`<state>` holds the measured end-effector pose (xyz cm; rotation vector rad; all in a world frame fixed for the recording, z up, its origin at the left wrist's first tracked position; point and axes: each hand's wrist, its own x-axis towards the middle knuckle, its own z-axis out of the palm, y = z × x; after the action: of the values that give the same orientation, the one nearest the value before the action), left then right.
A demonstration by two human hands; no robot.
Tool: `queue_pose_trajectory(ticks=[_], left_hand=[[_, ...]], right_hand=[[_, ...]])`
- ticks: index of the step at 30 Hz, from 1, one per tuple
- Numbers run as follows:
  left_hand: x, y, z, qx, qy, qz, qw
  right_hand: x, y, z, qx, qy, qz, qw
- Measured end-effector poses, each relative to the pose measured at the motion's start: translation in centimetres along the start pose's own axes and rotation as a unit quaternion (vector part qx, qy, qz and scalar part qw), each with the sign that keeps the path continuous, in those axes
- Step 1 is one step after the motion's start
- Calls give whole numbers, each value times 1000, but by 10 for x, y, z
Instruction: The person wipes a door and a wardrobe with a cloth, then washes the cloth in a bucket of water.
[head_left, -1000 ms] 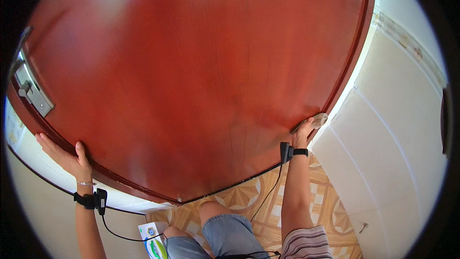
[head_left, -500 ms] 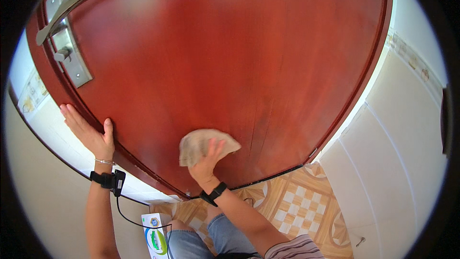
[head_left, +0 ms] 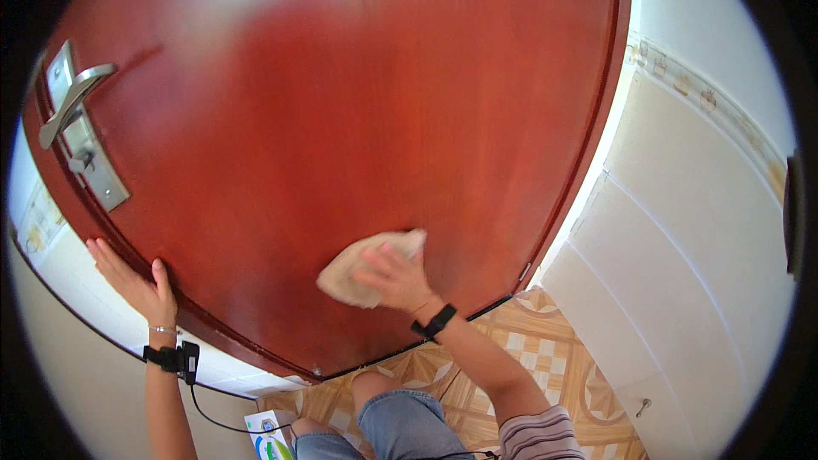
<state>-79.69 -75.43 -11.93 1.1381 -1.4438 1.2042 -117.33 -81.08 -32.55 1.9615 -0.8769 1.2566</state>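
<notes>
A beige cloth (head_left: pixel 348 276) lies against the lower part of a red-brown wooden door (head_left: pixel 341 136). My right hand (head_left: pixel 396 277) presses it to the surface, its fingers spread over the cloth and blurred by motion. Over on the left, my left hand (head_left: pixel 136 286) rests flat along the door's edge, fingers stretched out and thumb apart, holding nothing. Above that hand is the metal lever handle (head_left: pixel 78 102) on its long lock plate (head_left: pixel 104 183). Each wrist has a black strap; a cable runs from the left one.
A pale tiled wall (head_left: pixel 639 273) with a patterned border borders the door on the right. Below is a wood-patterned floor (head_left: pixel 477 392), with my knees bent over it. A white box with green and blue print (head_left: pixel 266 436) stands beside my left knee.
My right hand has wiped the cloth rightward and slightly up across the door, and the cloth's shape has shifted. The whole view has tilted; my left hand keeps its place on the edge.
</notes>
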Motion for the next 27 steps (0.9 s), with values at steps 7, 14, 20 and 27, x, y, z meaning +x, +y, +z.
queue_pose_trajectory(ticks=[7,14,20,27], left_hand=[[-2,7,9,7,11,1,1000],[-6,3,11,11,15,3,1000],[-13,-4,15,25,2,47,999],[-23,-26,19,-34,-2,39,999]], right_hand=[[-16,160,-64,30,242,359,901],[-99,209,-66,79,372,557,738],[-193,219,-52,84,345,644,678],[-305,209,-12,175,362,691,601]])
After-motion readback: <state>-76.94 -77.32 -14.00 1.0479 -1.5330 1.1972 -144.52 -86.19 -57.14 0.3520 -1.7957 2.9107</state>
